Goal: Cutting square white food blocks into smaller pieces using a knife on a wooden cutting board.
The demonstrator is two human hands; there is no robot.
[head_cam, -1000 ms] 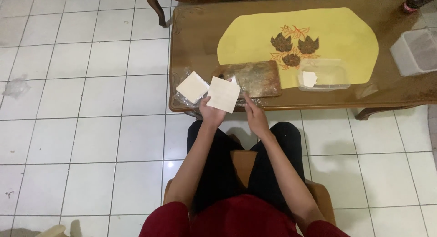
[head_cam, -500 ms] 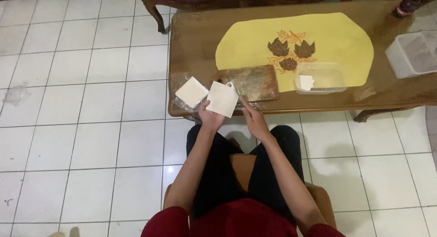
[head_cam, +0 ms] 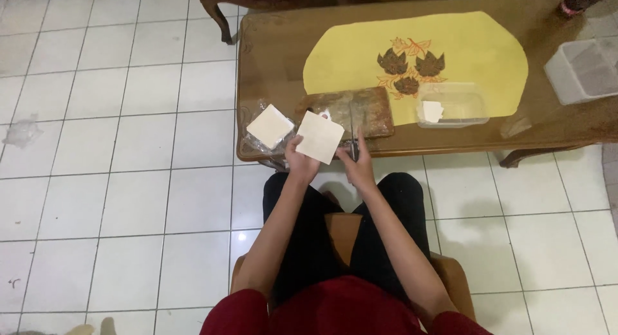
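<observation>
My left hand [head_cam: 300, 158] holds up a pale square wrapper sheet [head_cam: 320, 137] at the near edge of the wooden table [head_cam: 277, 58]. My right hand [head_cam: 358, 164] grips a knife [head_cam: 352, 126] whose thin blade points away across a wooden cutting board [head_cam: 351, 110]. A second pale square sheet [head_cam: 270, 126] lies on a clear plastic packet [head_cam: 252, 140] to the left of the board.
A yellow oval mat [head_cam: 476, 52] with brown leaf shapes covers the table's middle. On it stands a clear plastic box [head_cam: 454, 104] holding a small white piece. A white container [head_cam: 582, 71] sits at the far right. White floor tiles surround the table; I sit on a wooden chair.
The view has shifted slightly. My right hand has moved the knife upright over the board; my left hand still holds the sheet at the same spot.
</observation>
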